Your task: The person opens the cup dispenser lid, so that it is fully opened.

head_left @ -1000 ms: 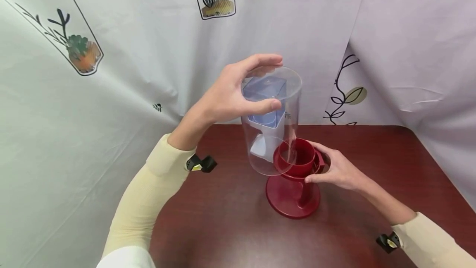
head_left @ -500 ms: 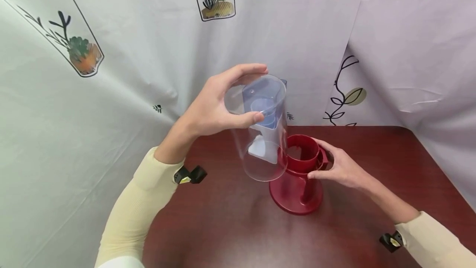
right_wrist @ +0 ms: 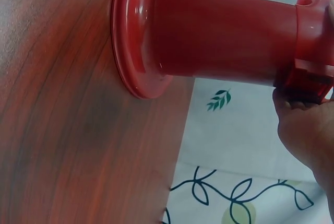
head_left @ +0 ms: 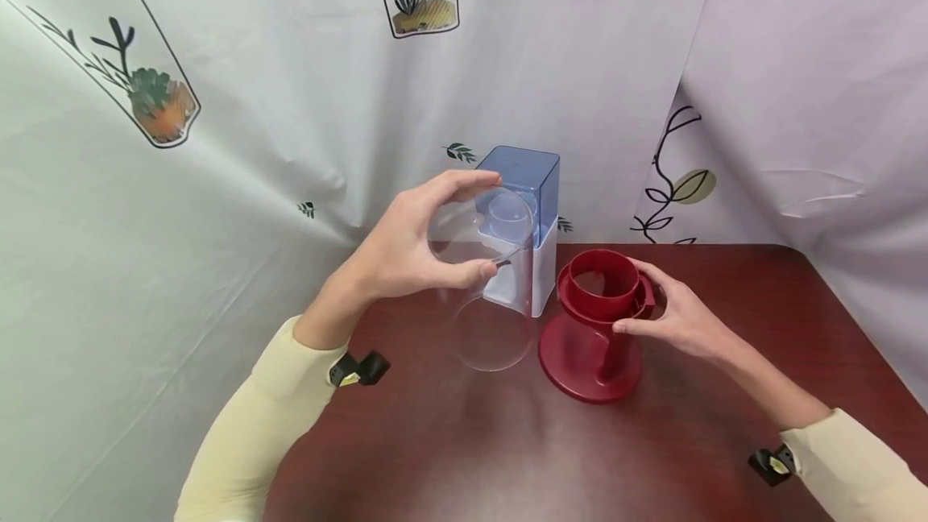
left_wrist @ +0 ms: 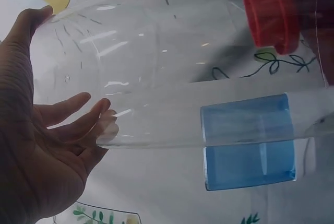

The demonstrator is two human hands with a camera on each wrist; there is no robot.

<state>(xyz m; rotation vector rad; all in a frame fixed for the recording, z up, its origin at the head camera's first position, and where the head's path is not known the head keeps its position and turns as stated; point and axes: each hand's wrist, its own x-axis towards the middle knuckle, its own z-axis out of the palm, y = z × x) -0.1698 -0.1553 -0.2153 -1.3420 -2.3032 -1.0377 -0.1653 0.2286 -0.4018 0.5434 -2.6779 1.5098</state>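
Note:
My left hand [head_left: 402, 248] holds a clear plastic cylinder [head_left: 500, 333] near its upper rim, thumb on the near side and fingers on the far side. The cylinder tilts slightly in the air, left of a red stand [head_left: 573, 357]. In the left wrist view, the see-through wall [left_wrist: 156, 62] spans most of the picture. My right hand [head_left: 677, 312] grips the red stand at its upper collar, thumb in front. This stand has a round base, a side post and a ring-shaped top; its post [right_wrist: 224, 36] shows large in the right wrist view, base on the table.
Behind the cylinder stands a white box with a translucent blue top [head_left: 518, 167], partly seen through the clear plastic. A dark red wooden table [head_left: 435, 441] lies below. White curtain [head_left: 580, 47] with plant drawings hangs behind the table and at both sides.
My left hand has carried the clear cylinder left and down, so it no longer overlaps the red stand. The stand has shifted slightly right and back with my right hand.

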